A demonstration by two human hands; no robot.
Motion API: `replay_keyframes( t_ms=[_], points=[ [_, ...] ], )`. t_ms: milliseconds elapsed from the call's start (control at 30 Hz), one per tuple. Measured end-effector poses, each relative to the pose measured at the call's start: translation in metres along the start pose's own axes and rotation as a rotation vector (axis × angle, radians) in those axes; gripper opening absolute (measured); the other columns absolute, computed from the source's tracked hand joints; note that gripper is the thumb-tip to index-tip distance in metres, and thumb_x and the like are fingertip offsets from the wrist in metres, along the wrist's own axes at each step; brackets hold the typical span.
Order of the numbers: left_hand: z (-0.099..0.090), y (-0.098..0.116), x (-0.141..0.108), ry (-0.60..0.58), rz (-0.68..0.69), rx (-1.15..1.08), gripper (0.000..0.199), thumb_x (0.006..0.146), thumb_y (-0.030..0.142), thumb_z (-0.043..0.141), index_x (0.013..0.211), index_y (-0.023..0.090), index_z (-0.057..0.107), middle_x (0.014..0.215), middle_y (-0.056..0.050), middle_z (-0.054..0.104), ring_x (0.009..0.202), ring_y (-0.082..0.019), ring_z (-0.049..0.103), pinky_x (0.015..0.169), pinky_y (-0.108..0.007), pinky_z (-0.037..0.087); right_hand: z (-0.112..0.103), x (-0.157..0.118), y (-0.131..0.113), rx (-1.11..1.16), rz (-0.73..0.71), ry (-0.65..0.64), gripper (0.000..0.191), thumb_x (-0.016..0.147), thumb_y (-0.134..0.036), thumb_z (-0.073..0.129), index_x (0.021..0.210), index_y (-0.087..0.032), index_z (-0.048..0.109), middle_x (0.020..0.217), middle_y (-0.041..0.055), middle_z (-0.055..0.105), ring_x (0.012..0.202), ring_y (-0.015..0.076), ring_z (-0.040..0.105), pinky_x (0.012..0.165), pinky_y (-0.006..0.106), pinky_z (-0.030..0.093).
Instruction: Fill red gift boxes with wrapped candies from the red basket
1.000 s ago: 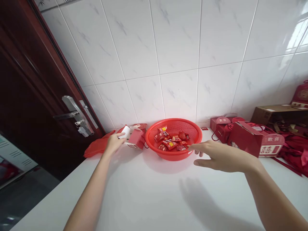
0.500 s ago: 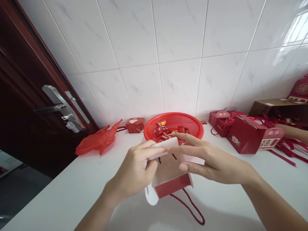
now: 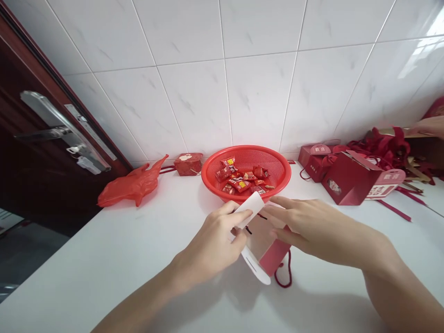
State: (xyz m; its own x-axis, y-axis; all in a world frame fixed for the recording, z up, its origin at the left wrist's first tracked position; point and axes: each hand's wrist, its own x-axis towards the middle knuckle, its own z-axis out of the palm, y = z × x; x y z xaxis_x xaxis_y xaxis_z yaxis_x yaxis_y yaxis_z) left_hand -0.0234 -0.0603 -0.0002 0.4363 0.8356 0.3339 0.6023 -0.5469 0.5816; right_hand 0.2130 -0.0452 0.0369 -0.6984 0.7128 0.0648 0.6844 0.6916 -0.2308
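Observation:
An unfolded red gift box (image 3: 275, 257) with a pale inside is held above the table, its top open towards me. My left hand (image 3: 215, 244) pinches its white flap and left side between thumb and fingers. On the other side, my right hand (image 3: 321, 231) has its fingers along the box wall and its thumb by the opening. A dark red cord handle (image 3: 284, 283) hangs below the box. Just behind sits a red plastic basket (image 3: 205, 175) holding several red-wrapped candies (image 3: 240, 184). The fingertips at the far side of the box are partly hidden.
A red plastic bag (image 3: 130, 187) and a small red box (image 3: 188, 165) lie at the left. To the right stand red gift boxes (image 3: 350, 180) and a heap of red ribbons (image 3: 385, 145). Another person's hand (image 3: 430, 127) shows at the right edge. A door (image 3: 31, 152) is at far left.
The box has turned, its loose side flap swinging to the right, and both hands have shifted with it. My view has moved. The other person's hand has risen near the ribbons.

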Motion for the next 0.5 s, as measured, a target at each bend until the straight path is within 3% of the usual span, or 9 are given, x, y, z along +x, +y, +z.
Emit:
replay_keyframes(
  t_ms=[167,300,400,500],
  points=[
    [0.014,-0.008,0.001,-0.020,-0.088,0.037,0.031,0.085,0.017,0.057,0.110,0.025,0.074,0.090,-0.004,0.062,0.072,-0.016,0.062,0.056,-0.024,0.048,0.006,0.010,-0.004,-0.064,0.048,-0.023,0.031,0.098,-0.022,0.041,0.115,-0.027,0.066,0.100,0.0069,0.071,0.074,0.0196,0.067,0.061,0.028,0.044],
    [0.007,-0.009,0.001,-0.052,-0.138,0.083,0.017,0.087,0.026,0.059,0.095,0.025,0.074,0.082,-0.002,0.059,0.064,-0.015,0.058,0.054,-0.026,0.045,0.001,0.004,0.012,-0.056,0.045,-0.021,0.035,0.093,-0.026,0.049,0.125,-0.030,0.063,0.111,0.0061,0.073,0.088,0.0239,0.070,0.067,0.031,0.047],
    [0.001,-0.010,0.002,-0.133,-0.193,0.148,0.016,0.087,0.035,0.060,0.084,0.025,0.072,0.076,-0.001,0.057,0.058,-0.016,0.056,0.050,-0.026,0.040,-0.002,-0.002,0.028,-0.098,0.136,-0.080,0.048,0.083,-0.035,0.063,0.130,-0.031,0.061,0.113,0.0067,0.073,0.093,0.0299,0.070,0.069,0.035,0.049],
    [-0.001,-0.014,0.002,-0.200,-0.216,0.122,0.022,0.087,0.044,0.062,0.096,0.026,0.072,0.085,-0.002,0.063,0.063,-0.018,0.062,0.053,-0.026,0.044,-0.002,-0.002,0.033,-0.110,0.207,-0.164,0.060,0.075,-0.036,0.071,0.133,-0.030,0.061,0.114,0.0080,0.074,0.096,0.0340,0.070,0.070,0.037,0.049]
  ],
)
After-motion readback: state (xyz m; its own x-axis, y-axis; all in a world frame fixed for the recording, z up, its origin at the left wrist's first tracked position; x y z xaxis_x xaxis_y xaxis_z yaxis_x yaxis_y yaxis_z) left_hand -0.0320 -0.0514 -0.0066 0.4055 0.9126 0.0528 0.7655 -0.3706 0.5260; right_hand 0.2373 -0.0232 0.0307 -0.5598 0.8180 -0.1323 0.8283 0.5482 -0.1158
